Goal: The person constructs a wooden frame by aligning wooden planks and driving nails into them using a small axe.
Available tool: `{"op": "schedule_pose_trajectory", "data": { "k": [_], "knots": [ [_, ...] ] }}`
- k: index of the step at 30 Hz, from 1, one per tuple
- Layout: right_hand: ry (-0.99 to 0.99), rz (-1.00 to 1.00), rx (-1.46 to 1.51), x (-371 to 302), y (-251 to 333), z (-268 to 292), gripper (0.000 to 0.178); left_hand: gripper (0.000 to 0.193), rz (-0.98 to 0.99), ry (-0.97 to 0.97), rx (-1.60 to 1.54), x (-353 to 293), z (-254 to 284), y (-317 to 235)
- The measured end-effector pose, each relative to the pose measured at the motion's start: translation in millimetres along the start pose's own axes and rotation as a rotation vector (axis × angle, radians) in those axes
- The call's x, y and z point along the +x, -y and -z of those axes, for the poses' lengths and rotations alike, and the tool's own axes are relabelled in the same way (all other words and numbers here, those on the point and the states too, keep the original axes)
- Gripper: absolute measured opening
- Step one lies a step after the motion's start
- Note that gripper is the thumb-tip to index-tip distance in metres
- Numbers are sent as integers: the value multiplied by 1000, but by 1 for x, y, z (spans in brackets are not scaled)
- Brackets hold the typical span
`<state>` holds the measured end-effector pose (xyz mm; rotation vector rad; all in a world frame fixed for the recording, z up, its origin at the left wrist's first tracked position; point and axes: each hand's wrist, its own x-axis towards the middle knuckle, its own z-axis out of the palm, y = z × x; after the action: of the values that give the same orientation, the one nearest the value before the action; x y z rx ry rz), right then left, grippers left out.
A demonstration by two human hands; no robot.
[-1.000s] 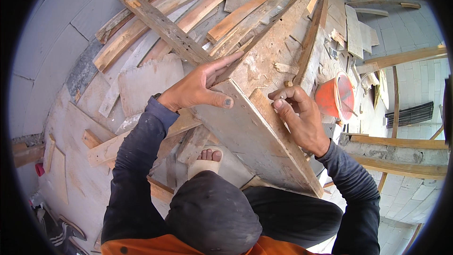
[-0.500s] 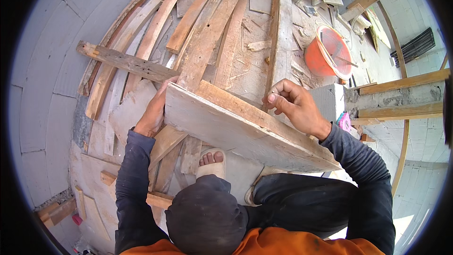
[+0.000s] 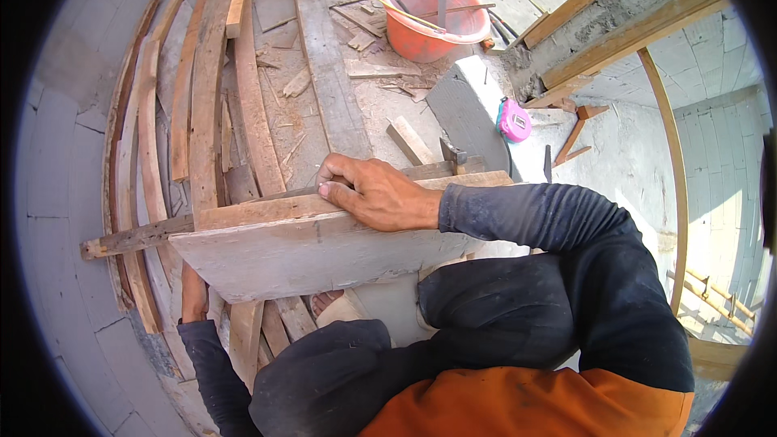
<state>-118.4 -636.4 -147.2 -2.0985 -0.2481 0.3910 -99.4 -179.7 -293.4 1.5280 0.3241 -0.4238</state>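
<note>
A flat panel (image 3: pixel 283 263) with a whitish face stands on edge in front of me, with a wooden batten (image 3: pixel 251 212) along its top edge. My right hand (image 3: pixel 380 194) rests on that batten near the middle, thumb and forefinger pinched together. Whatever lies between those fingertips is too small to name. Low at the panel's left end is my left hand (image 3: pixel 194 295), its fingers hidden behind the panel. A weathered timber (image 3: pixel 137 238) runs behind the panel and sticks out to the left. Just behind the batten's right part, what looks like a hammer head (image 3: pixel 451 150) shows.
Long boards (image 3: pixel 209 113) lie side by side at the left, by a block wall (image 3: pixel 61 170). An orange bucket (image 3: pixel 421 36) holding tools stands at the far side. A pink tape measure (image 3: pixel 514 120) sits on a pale block (image 3: pixel 465 109). Offcuts litter the floor.
The view has swung to the right. My right hand has come down onto the batten, nearer its middle. My left hand has dropped from the panel's upper left corner to its lower left end.
</note>
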Motion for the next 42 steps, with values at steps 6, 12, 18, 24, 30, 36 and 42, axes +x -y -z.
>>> {"op": "schedule_pose_trajectory", "data": {
  "k": [6, 12, 18, 24, 30, 36, 42],
  "knots": [
    [-21, 29, 51, 13, -2, -7, 25, 42, -201, -326, 508, -19, 25, -82],
    [-504, 226, 169, 21, -28, -37, 26, 35, -920, -44, 922, -64, -183, -182],
    [-331, 93, 682, 8, 4, -4, 22, 42, -841, 392, 933, -38, -250, -187],
    [-357, 77, 624, -3, -8, 14, 22, 44, -800, 342, 810, -31, -271, -170],
    [-162, 50, 538, -4, -28, 26, 30, 44, -981, 299, 914, -22, -275, -155],
    [-89, 75, 248, -13, -39, 80, 42, 37, -1078, 303, 860, -6, -267, -158],
    [199, -775, -699, -45, -108, 142, 74, 33, -652, 440, 1022, -8, -259, -158]
  ]
}}
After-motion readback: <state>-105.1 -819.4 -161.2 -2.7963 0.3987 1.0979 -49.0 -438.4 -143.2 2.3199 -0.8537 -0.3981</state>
